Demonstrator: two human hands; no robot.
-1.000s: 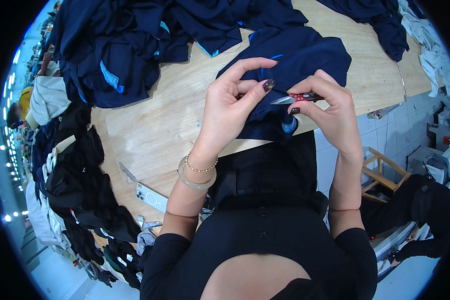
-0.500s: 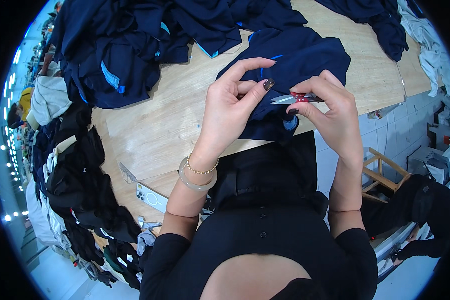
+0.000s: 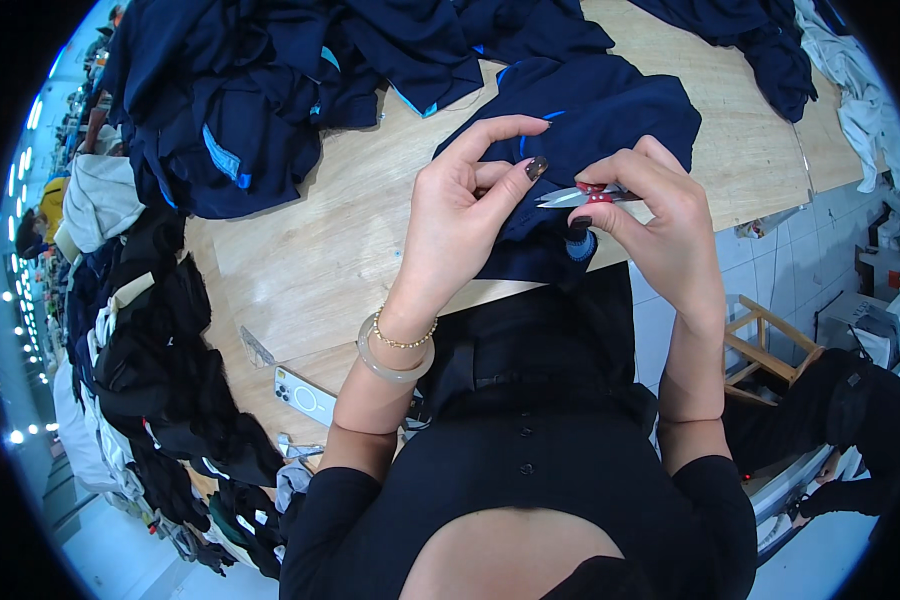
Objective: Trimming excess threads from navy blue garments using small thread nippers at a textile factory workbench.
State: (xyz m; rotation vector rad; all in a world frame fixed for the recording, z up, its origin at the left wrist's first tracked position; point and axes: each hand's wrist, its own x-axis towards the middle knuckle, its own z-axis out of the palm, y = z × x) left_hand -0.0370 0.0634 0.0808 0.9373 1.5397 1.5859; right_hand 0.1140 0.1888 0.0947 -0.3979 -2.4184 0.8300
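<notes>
My right hand (image 3: 660, 215) pinches small thread snips (image 3: 595, 195) with red-patterned grips between thumb and fingers. Their pointed blades face left, toward my left thumb, and look slightly parted. Across from them, my left hand (image 3: 470, 205) is raised with its index finger and thumb apart, the other fingers partly curled. No object can be made out in it; a fine thread would be too small to tell. Beneath both hands lies a navy garment (image 3: 620, 110) with bright blue edging, spread over the table's near edge.
Heaped navy garments (image 3: 230, 110) cover the far left of the wooden table (image 3: 310, 260). A phone (image 3: 305, 395) lies near the left forearm. Black and white clothes (image 3: 150, 370) pile up at left. To the right stand a wooden stool (image 3: 765, 345) and another person in dark clothing (image 3: 830, 420).
The snips and my right hand have shifted very slightly to the left. My left hand stays nearly where it was.
</notes>
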